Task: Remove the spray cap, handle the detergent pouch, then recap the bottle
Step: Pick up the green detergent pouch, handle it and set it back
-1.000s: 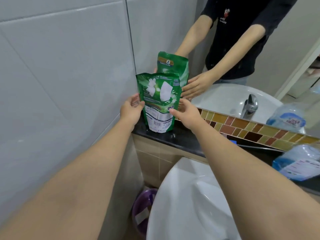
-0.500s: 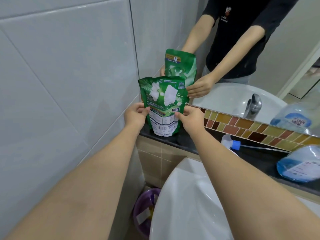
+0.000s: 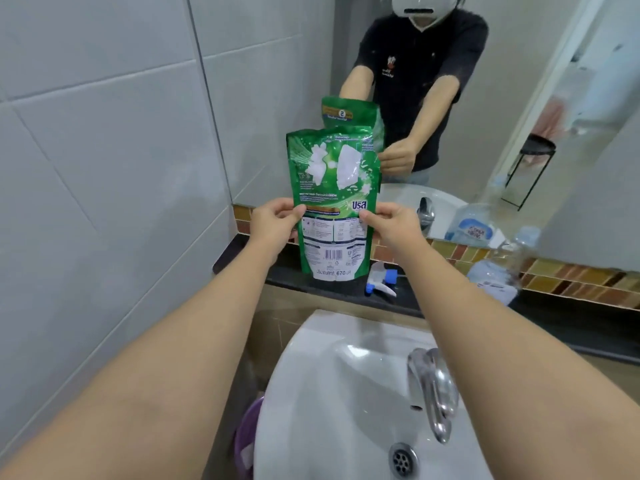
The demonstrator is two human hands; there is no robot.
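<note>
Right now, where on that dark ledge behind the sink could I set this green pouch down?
The dark ledge is bare at its left end, between the tiled wall and the spray cap. Its front strip right of the cap also looks free. The right end is crowded by the clear bottle. Both the left hand and right hand hold the pouch.
</note>
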